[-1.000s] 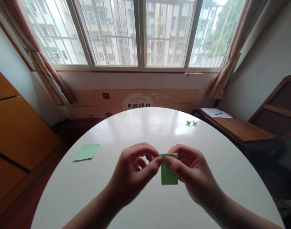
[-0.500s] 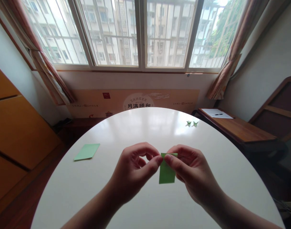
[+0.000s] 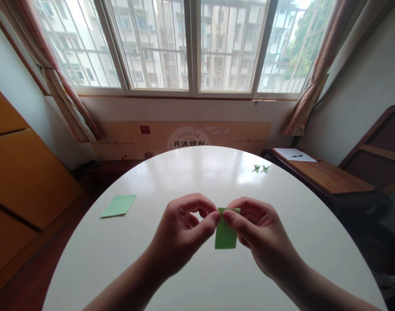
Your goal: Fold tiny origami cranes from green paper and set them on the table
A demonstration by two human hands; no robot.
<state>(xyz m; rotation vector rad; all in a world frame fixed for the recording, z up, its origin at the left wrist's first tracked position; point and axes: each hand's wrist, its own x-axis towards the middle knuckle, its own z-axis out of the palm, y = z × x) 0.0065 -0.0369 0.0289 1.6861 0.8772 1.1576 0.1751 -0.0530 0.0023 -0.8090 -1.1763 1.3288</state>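
Note:
Between my hands a small green sheet of paper (image 3: 226, 235) hangs upright above the table; it looks folded into a rectangle. My left hand (image 3: 187, 229) pinches its upper left corner with thumb and forefinger. Near the middle of the top edge, my right hand (image 3: 254, 224) grips it, thumb in front and fingers behind. The fingers behind the paper are partly hidden.
A round white table (image 3: 145, 276) fills the foreground. A stack of light green paper (image 3: 119, 205) lies at its left. Two small folded green paper figures (image 3: 261, 168) stand at the far right. Beyond is a wooden bench (image 3: 333, 175) holding a white sheet (image 3: 293, 154).
Both hands keep their pinch on the paper. Its lower edge has swung very slightly to the left; otherwise almost nothing differs.

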